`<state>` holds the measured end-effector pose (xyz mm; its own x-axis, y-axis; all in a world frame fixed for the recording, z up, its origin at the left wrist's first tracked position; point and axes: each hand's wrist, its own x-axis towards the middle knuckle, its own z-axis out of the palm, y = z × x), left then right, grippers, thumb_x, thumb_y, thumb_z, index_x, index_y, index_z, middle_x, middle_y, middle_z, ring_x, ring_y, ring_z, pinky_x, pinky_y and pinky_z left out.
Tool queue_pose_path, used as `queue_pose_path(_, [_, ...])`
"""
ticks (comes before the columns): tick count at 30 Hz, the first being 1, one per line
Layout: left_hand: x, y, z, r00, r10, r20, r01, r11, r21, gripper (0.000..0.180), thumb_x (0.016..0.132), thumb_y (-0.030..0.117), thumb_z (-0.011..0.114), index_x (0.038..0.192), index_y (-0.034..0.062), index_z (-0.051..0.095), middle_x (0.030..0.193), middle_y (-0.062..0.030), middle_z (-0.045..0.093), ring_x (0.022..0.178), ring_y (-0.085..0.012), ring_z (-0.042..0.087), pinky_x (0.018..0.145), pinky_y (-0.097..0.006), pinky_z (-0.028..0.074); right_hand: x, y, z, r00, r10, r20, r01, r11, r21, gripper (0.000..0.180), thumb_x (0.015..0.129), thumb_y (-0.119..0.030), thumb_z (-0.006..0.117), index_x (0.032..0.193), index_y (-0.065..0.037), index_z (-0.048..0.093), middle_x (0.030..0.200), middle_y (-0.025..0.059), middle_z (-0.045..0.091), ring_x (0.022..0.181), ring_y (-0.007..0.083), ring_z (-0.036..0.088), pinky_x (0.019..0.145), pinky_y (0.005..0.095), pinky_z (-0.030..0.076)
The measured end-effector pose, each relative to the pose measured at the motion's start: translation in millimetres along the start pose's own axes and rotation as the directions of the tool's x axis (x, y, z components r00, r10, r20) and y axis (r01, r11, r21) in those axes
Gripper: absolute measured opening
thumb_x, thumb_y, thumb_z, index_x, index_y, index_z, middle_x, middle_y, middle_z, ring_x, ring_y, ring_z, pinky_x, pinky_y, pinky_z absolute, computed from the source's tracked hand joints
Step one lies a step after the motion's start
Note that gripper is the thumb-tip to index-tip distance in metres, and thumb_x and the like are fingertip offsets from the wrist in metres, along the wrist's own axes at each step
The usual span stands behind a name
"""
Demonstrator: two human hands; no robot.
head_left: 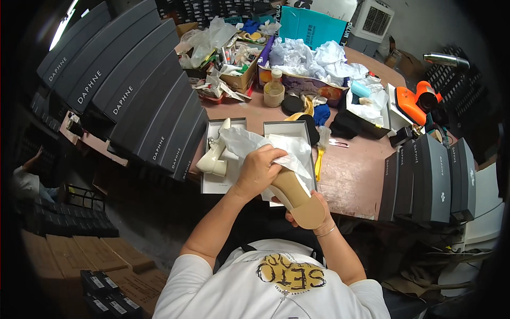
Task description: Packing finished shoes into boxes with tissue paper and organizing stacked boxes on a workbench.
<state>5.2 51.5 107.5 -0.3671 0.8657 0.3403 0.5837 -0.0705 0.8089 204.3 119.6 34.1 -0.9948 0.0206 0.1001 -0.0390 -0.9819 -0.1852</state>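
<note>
Left hand (259,173): fingers pinched on crumpled translucent white tissue paper (241,142), right at the narrow end of a cream shoe with a flat beige sole (307,211). Right hand (325,215): wrapped around the wide toe end from the far side, fingers mostly hidden behind the sole, a few tips showing at its edge; grip is on the shoe. Shoe is over the near edge of the pinkish-brown counter (348,183), sole up, tilted, toe toward the wearer. Second cream shoe with chunky block heel (215,165) lies in a shallow grey box part with white interior (212,186), left of the hands. Another grey-rimmed box part (287,126) sits just beside it, behind the held shoe, white tissue in it. Yellow-handled tool (319,164) to its right. Further back: squat glass jar (274,94), purple carton (319,87) heaped with white paper. Dark grey shoeboxes (141,114) stand in a row on the left.
</note>
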Motion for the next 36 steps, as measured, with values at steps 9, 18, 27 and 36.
queue_pose_path(9, [-9,21,-8,0.998,0.064,0.008,-0.063,0.993,-0.104,0.027,0.07,-0.003,0.065,0.096,0.0003,0.07,0.078,-0.0113,0.063,0.069,-0.0228,0.062,0.064,-0.03,0.048,-2,-7,-16,0.939,-0.204,-0.277,0.129,0.955,-0.267,0.08,0.083,-0.037,0.063,0.141,0.004,0.028,0.133,0.0243,0.047,0.11,0.03,0.06,0.09,0.0384,0.053])
queue_pose_path(18, [-24,33,18,0.793,0.587,-0.162,-0.572,0.809,0.136,0.03,0.067,0.005,0.069,0.098,0.0048,0.068,0.07,-0.0042,0.054,0.057,-0.0199,0.057,0.05,-0.033,0.047,11,-10,-53,0.714,-0.594,-0.371,0.221,0.694,-0.685,0.05,0.093,-0.031,0.054,0.131,-0.001,0.046,0.125,0.012,0.057,0.111,0.0232,0.058,0.095,0.037,0.05])
queue_pose_path(27, [-67,40,67,0.803,0.548,-0.234,-0.578,0.812,-0.08,0.032,0.069,0.005,0.069,0.1,0.0017,0.064,0.071,-0.0053,0.048,0.059,-0.0208,0.056,0.05,-0.033,0.047,-3,-34,4,0.709,-0.597,-0.375,0.318,0.746,-0.585,0.05,0.094,-0.035,0.052,0.131,-0.002,0.047,0.122,0.0121,0.057,0.108,0.0238,0.058,0.093,0.0354,0.049])
queue_pose_path(36, [-82,34,60,0.773,0.599,-0.209,-0.629,0.767,-0.127,0.033,0.067,-0.002,0.068,0.101,-0.0011,0.068,0.072,-0.0042,0.056,0.052,-0.0166,0.054,0.045,-0.028,0.045,16,-20,19,0.689,-0.645,-0.331,0.154,0.576,-0.803,0.05,0.094,-0.035,0.052,0.131,-0.002,0.047,0.119,0.0119,0.058,0.106,0.0224,0.058,0.093,0.0339,0.049])
